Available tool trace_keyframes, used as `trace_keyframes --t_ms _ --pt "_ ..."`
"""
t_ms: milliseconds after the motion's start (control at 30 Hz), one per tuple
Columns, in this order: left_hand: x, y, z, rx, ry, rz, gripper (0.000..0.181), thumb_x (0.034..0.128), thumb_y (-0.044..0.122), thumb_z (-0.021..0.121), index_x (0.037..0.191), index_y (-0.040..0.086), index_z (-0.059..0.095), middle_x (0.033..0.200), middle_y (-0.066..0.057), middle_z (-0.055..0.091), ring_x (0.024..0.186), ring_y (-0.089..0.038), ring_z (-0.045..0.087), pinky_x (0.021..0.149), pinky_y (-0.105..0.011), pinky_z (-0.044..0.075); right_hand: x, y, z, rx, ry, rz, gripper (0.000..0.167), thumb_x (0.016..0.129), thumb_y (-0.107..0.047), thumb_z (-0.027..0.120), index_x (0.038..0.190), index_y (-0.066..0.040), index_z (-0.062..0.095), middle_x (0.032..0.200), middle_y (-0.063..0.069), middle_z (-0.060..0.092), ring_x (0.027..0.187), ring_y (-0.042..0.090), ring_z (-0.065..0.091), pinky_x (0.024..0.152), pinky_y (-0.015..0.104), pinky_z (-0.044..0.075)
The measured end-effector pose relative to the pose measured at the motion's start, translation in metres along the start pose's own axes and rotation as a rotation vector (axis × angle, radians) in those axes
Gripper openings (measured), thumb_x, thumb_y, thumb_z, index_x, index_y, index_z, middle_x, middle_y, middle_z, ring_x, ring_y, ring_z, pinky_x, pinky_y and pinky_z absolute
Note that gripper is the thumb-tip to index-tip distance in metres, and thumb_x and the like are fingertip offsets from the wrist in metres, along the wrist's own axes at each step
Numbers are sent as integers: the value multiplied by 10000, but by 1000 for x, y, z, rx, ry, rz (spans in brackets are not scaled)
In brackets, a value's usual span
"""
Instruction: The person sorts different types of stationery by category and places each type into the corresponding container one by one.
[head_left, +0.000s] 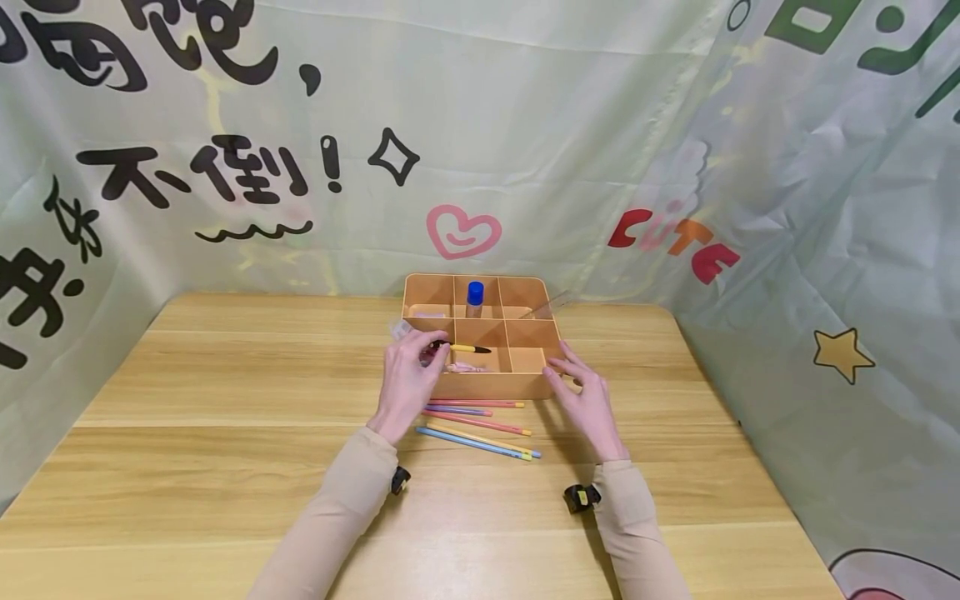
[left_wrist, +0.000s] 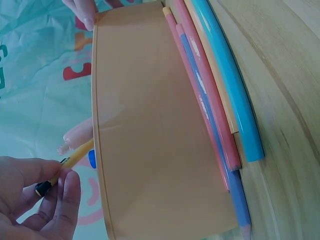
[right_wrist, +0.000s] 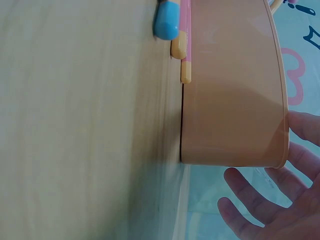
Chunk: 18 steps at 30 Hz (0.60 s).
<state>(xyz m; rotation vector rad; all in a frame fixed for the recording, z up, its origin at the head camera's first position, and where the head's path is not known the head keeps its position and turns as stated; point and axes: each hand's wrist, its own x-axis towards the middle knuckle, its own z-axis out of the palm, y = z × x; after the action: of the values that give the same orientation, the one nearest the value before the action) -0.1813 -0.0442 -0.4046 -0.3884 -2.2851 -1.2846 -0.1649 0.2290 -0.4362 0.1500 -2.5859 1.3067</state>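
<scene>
My left hand [head_left: 408, 371] pinches a yellow pen [head_left: 469, 348] with black ends between thumb and fingertips. It holds the pen above the front-left part of a tan compartment box [head_left: 487, 386]. In the left wrist view, the pen [left_wrist: 77, 154] slants past the box's rim, its far end hidden behind the wall. My right hand [head_left: 588, 408] touches the box's front right corner. Its fingers [right_wrist: 250, 192] are spread and fairly straight beside the box in the right wrist view. A blue-capped bottle [head_left: 475, 296] stands in the back middle compartment, and small pinkish items [head_left: 465, 367] lie in a front one.
Several pencils lie on the wooden table [head_left: 225, 433] before the box, among them a red pencil [head_left: 480, 422] and a blue pencil [head_left: 476, 444]. A clear ruler-like strip [head_left: 551, 304] leans out at the back right. A printed cloth [head_left: 540, 167] hangs behind the table.
</scene>
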Motion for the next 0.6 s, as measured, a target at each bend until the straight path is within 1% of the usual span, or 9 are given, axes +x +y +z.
trace_keyframes --t_ms 233,367,500,600 --pt "0 1 4 20 -8 11 182 927 50 697 1079 -34 754 904 -147 738 760 -226 706 636 -293 596 0 0 1 6 15 0 380 980 -235 661 1251 32 673 1574 132 447 1405 416 478 1081 603 473" --pt "-1 1 5 34 -27 13 206 952 77 669 1109 -30 748 944 -154 759 786 -235 715 654 -326 588 0 0 1 7 20 0 375 978 -236 665 1248 23 677 1574 120 449 1402 406 486 1081 595 477" --pt "-2 -2 1 -1 -66 -31 254 993 132 618 1172 -16 721 1016 -161 769 844 -242 734 720 -358 614 1 0 0 6 16 -3 382 982 -241 660 1254 26 673 1577 124 444 1407 409 478 1084 595 474" --pt "-5 -5 -6 -32 -62 -60 247 1001 143 606 1165 -3 720 1015 -155 768 856 -242 730 751 -374 624 1 -1 0 7 16 0 383 982 -243 660 1252 29 673 1577 125 443 1410 410 474 1085 596 472"
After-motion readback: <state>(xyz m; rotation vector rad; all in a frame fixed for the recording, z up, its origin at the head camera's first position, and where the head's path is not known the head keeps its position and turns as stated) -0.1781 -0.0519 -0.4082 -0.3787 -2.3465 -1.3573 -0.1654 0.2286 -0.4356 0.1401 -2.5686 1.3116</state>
